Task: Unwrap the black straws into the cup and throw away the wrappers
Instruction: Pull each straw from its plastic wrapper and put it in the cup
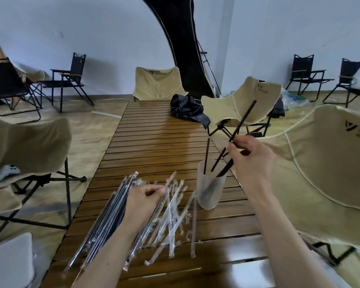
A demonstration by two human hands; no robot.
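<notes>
Straws still in their clear sleeves (104, 217) lie in a sloping bundle at the left of the slatted wooden table (154, 142), and the left hand (142, 199) rests across them, fingers curled over the top of the bundle (whether it truly grips one or only touches them I cannot tell). Just to the right of that hand sprawls a loose heap of empty wrappers (170, 215), none thrown away yet; they are light and slick, so a sweep of the forearm could likely scatter them onto the floor or mix them back among the wrapped straws, making it hard to tell done from undone. Further right stands the frosted cup (210, 189), upright, already holding a few black straws that lean against its rim. The right hand (250, 157) hovers just above and beside it, thumb and fingers pinching a bare black straw (240, 127) that slants steeply with its lower end at the cup's mouth. The cup looks light and top-heavy with long straws leaning rightward; a knock from this hand, or a straw dropped at too steep a slant, might tip it toward the table edge nearby.
</notes>
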